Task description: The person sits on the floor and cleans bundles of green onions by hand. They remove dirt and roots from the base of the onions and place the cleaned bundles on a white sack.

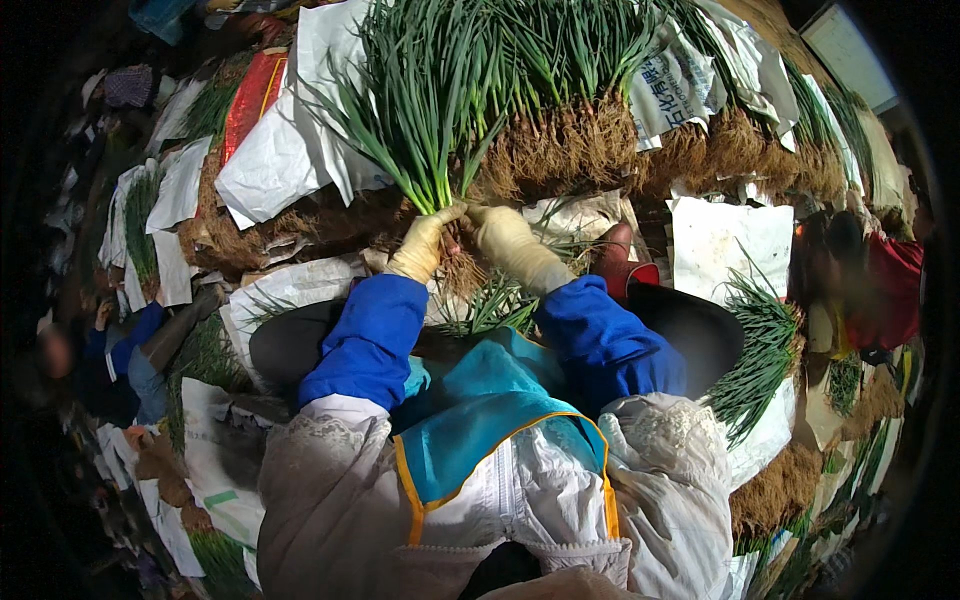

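My left hand [421, 241], in a pale yellow glove, grips a small bunch of green onion plants [431, 161] at the stem bases. My right hand [504, 234], gloved alike, meets it at the same stems from the right, its fingertips partly hidden. Reddish bases and brown roots [459, 271] hang down between my hands, while the long leaves point away from me. Just beyond lies a dense row of upright onion plants [570, 52] with matted brown roots [562, 146]. Loose green leaves [487, 304] lie below my hands.
White woven sacks [289, 142] lie at the far left, with a printed sack [675, 86] at far right. A pile of onion plants [757, 345] rests at my right. A red boot [622, 270] shows near my right forearm. Other people [139, 337] sit at both sides.
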`<state>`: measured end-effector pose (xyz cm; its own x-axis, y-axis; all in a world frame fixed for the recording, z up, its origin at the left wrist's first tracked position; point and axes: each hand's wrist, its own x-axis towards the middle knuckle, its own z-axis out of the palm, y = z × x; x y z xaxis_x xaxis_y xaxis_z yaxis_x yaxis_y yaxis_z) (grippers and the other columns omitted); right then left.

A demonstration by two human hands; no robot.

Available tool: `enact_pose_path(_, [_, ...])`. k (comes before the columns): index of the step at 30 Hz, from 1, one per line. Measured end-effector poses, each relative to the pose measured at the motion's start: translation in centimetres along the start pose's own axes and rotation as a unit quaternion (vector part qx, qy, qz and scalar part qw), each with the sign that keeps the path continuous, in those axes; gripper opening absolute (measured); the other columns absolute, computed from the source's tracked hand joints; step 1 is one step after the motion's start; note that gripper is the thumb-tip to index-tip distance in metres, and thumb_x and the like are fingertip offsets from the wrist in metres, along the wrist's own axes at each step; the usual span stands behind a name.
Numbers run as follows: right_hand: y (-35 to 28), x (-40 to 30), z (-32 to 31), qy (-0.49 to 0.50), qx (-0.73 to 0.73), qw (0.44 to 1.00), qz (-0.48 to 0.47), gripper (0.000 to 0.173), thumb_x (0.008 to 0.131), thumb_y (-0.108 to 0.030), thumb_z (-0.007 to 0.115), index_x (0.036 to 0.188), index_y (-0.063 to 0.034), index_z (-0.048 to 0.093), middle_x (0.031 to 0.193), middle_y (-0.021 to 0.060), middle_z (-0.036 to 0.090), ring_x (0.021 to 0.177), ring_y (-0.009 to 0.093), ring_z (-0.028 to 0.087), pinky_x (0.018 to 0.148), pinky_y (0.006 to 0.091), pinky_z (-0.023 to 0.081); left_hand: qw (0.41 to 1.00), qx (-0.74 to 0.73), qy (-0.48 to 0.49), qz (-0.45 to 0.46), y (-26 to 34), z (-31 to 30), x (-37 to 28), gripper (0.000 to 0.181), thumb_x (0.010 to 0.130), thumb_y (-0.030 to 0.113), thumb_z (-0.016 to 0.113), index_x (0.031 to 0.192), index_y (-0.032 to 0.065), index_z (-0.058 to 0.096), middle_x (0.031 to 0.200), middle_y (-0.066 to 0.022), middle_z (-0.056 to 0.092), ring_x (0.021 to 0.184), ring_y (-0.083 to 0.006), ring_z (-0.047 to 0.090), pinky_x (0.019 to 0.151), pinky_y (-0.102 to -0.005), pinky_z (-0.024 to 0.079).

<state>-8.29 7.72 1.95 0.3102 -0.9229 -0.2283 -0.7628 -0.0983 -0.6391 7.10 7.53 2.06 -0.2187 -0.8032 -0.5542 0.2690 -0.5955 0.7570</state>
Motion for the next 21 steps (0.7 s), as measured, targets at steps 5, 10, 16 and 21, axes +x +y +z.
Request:
enact_pose_path(5, [1.0,0.6,-2.5,0.102,0.635,0.754,0.128,0.063,0.079,-0.04,0.062,0.12,0.0053,0.045,0.106,0.0203,0.057,0.088,0.025,0.057,0.079,0.0327,0.044,0.996,-0.077,-0.011,0.048,-0.8,1.7,0.3,0.018,0.078,0.019,0.063,0.087,0.0025,0.061,0.067,-0.0061,0.063,0.042,-0.0124,0.052,0.033,-0.0203,0.037])
enact_pose_path(10, [0.2,4.2,-0.2,0.098,0.622,0.773,0.084,0.04,0.082,-0.017,0.059,0.115,0.0034,0.048,0.101,0.015,0.059,0.083,0.019,0.056,0.071,0.0263,0.046,0.999,-0.019,-0.03,0.024,-0.7,2.1,-1.4,0.028,0.08,0.021,0.06,0.1,0.0016,0.056,0.064,-0.0099,0.062,0.039,-0.0131,0.052,0.032,-0.0191,0.034])
enact_pose_path(16, [5.5,2.3,1.2,-0.294,-0.202,0.93,-0.092,0.031,0.087,-0.023,0.047,0.106,-0.0004,0.058,0.1,0.0157,0.06,0.091,0.023,0.059,0.081,0.0334,0.046,0.989,-0.079,-0.02,0.12,2.0,0.1,-6.2,0.021,0.079,0.016,0.061,0.096,0.0069,0.053,0.089,-0.0079,0.062,0.066,-0.0167,0.061,0.052,-0.0277,0.053])
enact_pose_path(21, [4.5,5.8,-4.6,0.26,-0.091,0.961,0.03,0.017,0.082,-0.014,0.05,0.092,-0.0045,0.06,0.088,0.0139,0.062,0.08,0.027,0.062,0.066,0.0356,0.052,0.985,-0.124,-0.057,0.105,2.4,-2.6,-4.8,0.029,0.079,0.015,0.064,0.104,0.0067,0.052,0.083,-0.0043,0.059,0.069,-0.0163,0.058,0.068,-0.0386,0.053])
